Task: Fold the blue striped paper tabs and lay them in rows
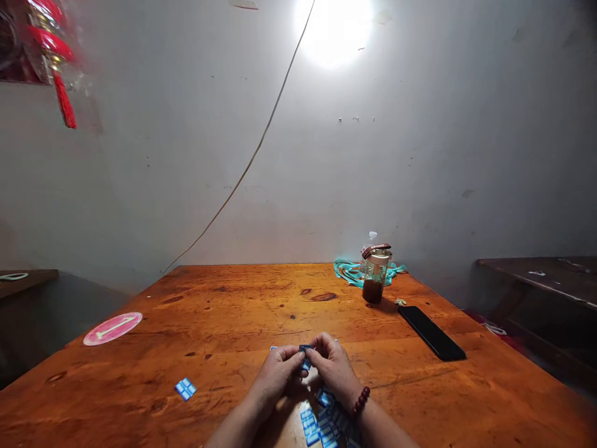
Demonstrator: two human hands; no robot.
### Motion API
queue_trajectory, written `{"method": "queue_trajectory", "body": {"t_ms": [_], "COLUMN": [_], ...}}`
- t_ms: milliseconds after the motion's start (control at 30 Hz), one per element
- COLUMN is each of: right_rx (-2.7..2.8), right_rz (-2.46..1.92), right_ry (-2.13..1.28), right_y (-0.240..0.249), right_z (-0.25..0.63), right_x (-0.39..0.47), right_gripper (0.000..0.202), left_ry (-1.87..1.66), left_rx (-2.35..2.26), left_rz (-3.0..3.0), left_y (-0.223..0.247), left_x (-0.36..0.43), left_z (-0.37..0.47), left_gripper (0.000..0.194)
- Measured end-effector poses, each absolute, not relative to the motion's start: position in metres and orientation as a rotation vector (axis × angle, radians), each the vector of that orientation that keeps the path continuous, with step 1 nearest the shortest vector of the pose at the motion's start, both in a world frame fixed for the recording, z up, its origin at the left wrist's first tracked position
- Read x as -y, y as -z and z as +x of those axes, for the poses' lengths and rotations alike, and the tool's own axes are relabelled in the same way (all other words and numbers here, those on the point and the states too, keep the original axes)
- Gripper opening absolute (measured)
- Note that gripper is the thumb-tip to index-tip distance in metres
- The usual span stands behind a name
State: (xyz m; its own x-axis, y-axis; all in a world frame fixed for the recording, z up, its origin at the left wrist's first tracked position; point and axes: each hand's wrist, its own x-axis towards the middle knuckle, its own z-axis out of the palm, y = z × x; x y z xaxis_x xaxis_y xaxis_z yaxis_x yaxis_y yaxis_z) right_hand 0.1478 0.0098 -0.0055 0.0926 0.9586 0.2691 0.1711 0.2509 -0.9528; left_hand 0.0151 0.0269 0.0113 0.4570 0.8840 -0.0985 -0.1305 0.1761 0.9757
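L hand (278,372) & R hand (334,368) both clamped on flat blue plastic-looking piece (305,348), just beyond blue-white rectangular plastic-looking pcs (310,427), R nearer pcs

Item (305,350) between the fingers: mostly covered, can't make it out. Blue pieces (326,423) run off my bottom edge. Lantern (50,43) cut at top. Bulb glare blows out the wall (209,124).

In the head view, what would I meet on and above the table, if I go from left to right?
Round pink sign → blue-and-white piece lying alone → left hand → right hand → cup with dark contents → black phone.
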Motion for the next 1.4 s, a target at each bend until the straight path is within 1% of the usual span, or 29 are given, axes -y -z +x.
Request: {"method": "queue_trajectory", "body": {"t_ms": [100, 233, 333, 400, 500, 600, 667, 733, 800, 867, 900, 1100, 1300, 1400], "right_rx": [1.347, 1.345, 1.448, 1.612, 2.046, 2.397, 2.467, 2.448, 2.384, 2.266, 2.18, 1.625, 1.51, 1.475], "right_rz": [-1.138, -1.131, -1.146, -1.191, -1.235, -1.241, -1.287, -1.32, -1.319, -1.305, -1.293, -1.126, -1.127, -1.152], "right_ry": [-0.9, -0.91, -0.932, -0.965, -0.947, -0.753, -0.656, -0.668, -0.74, -0.829, -0.862, -0.853, -0.791, -0.767], "right_y": [0.004, 0.001, -0.003, -0.005, -0.009, -0.014, -0.016, -0.015, -0.011, -0.008, -0.007, -0.018, -0.012, -0.009], "right_z": [0.147, 0.152, 0.162, 0.17, 0.174, 0.171, 0.169, 0.167, 0.166, 0.164, 0.163, 0.156, 0.154, 0.154], "right_x": [-0.01, -0.011, -0.008, -0.003, 0.009, 0.018, 0.02, 0.02, 0.017, 0.015, 0.014, 0.01, 0.004, 0.002], "right_gripper": [0.013, 0.017, 0.015, 0.018, 0.027, 0.033, 0.033, 0.027, 0.016, 0.007, 0.006, 0.004, 0.007, 0.004], "left_ry": [-0.829, -0.838, -0.965, -1.106, -1.191, -1.214, -1.207, -1.186, -1.166, -1.14, -1.123, -1.013, -0.958, -0.932], "left_rx": [-0.823, -0.809, -0.84, -0.895, -0.944, -0.953, -0.955, -0.96, -0.962, -0.955, -0.95, -0.879, -0.855, -0.82], "left_rz": [1.171, 1.197, 1.226, 1.19, 1.151, 1.164, 1.186, 1.215, 1.255, 1.295, 1.307, 1.38, 1.348, 1.295], "left_y": [-0.01, -0.006, -0.008, -0.01, -0.012, -0.012, -0.013, -0.014, -0.015, -0.015, -0.015, -0.01, -0.006, -0.006], "left_x": [-0.027, -0.03, -0.034, -0.038, -0.044, -0.045, -0.043, -0.041, -0.038, -0.037, -0.037, -0.032, -0.029, -0.029], "left_z": [0.016, 0.017, 0.012, 0.005, -0.004, -0.005, -0.003, 0.001, 0.003, 0.005, 0.005, 0.011, 0.016, 0.016], "left_gripper": [0.03, 0.028, 0.025, 0.025, 0.026, 0.026, 0.025, 0.024, 0.023, 0.022, 0.022, 0.023, 0.025, 0.025]}}
